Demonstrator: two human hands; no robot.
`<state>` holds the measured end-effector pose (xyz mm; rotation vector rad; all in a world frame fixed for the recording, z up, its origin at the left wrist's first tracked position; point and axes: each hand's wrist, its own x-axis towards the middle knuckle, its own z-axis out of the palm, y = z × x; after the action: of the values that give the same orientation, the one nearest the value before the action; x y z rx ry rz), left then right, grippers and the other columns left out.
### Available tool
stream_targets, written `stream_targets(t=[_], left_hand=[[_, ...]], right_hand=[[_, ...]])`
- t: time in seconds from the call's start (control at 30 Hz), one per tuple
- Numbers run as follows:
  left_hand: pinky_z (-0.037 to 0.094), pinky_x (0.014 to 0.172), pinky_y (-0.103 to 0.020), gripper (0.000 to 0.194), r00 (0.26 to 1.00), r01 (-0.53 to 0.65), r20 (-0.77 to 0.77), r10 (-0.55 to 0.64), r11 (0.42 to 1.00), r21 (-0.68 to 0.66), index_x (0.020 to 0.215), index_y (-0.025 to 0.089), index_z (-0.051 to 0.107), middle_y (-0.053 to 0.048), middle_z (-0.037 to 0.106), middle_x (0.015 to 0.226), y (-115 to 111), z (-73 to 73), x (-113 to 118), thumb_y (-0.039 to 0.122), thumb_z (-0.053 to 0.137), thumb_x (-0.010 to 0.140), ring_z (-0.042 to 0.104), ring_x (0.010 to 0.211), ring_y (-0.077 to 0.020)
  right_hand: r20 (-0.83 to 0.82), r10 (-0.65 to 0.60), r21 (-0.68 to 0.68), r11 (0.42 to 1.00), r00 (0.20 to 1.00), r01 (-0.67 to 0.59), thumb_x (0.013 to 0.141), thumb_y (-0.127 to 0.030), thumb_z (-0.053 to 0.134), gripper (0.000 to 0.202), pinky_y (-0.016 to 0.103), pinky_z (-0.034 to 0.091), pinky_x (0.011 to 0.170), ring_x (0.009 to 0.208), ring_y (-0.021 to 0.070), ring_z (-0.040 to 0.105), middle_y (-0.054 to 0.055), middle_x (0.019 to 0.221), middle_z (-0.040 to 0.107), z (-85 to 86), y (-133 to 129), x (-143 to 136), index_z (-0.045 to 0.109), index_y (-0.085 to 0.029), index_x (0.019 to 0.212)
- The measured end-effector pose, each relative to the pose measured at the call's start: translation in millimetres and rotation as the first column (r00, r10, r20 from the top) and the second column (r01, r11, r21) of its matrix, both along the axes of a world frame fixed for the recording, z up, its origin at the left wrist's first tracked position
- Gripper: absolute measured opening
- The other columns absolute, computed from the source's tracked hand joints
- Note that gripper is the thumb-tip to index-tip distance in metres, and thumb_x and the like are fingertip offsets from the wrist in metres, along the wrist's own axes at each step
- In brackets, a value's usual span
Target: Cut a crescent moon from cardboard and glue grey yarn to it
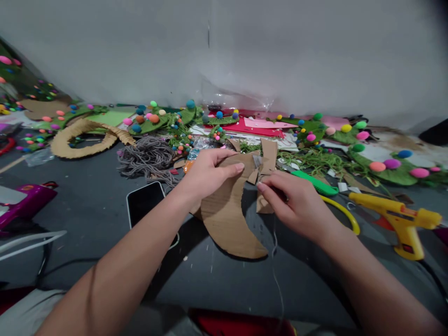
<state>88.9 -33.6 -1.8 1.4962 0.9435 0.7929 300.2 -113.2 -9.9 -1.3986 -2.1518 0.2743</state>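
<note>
A brown cardboard crescent (226,217) is near the middle of the dark table. My left hand (213,172) grips its upper part, thumb on top and the other fingers behind it. Just right of the crescent's upper end, my right hand (290,198) is closed in a pinch at a thin pale thread (275,261), which hangs down toward the table's front edge. Small cardboard scraps (269,156) lie beyond and below my right fingertips. What is between those fingertips is partly hidden.
A phone (143,203) and grey yarn (147,156) lie left of centre. At the right are a yellow glue gun (402,221), yellow-handled scissors (345,212) and a green cutter (315,182). Farther left sits a cardboard ring (84,140). Leaf garlands line the back.
</note>
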Motion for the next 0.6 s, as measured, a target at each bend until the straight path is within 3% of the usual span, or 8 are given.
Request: stream_targets(t=[0.27,0.47,0.6], left_hand=[[0.056,0.076,-0.029,0.034,0.981,-0.038,0.19,0.045,0.999,-0.037,0.107,0.02,0.08,-0.006,0.08,0.107,1.5,-3.0,-1.8,0.036,0.085,0.077,0.072,0.088,-0.0199],[0.055,0.077,-0.029,0.035,0.963,-0.019,0.266,0.042,0.996,-0.091,0.105,0.021,0.081,-0.005,0.08,0.104,0.1,-3.5,-0.6,0.033,0.088,0.073,0.072,0.086,-0.0191],[0.055,0.077,-0.027,0.035,0.952,-0.002,0.302,0.044,0.991,-0.137,0.103,0.021,0.081,-0.005,0.08,0.102,0.5,-0.3,-1.0,0.03,0.09,0.071,0.071,0.085,-0.0174]], right_hand=[[-0.076,0.052,-0.095,0.994,0.996,-0.059,0.106,-0.032,0.047,0.037,0.03,0.032,0.065,0.067,0.0149,0.045,-0.001,0.069,0.047,-2.0,-1.4,-5.2,0.041,-0.021,0.071],[-0.12,0.071,-0.1,0.991,0.99,-0.083,0.106,-0.029,0.048,0.036,0.03,0.034,0.067,0.07,0.0151,0.047,-0.001,0.071,0.048,-6.7,-0.5,-6.6,0.043,-0.021,0.071],[-0.191,0.03,-0.061,0.997,0.981,-0.042,0.104,-0.027,0.051,0.034,0.03,0.04,0.072,0.077,0.0155,0.053,0.003,0.082,0.055,-7.0,1.1,-4.3,0.054,-0.019,0.071]])
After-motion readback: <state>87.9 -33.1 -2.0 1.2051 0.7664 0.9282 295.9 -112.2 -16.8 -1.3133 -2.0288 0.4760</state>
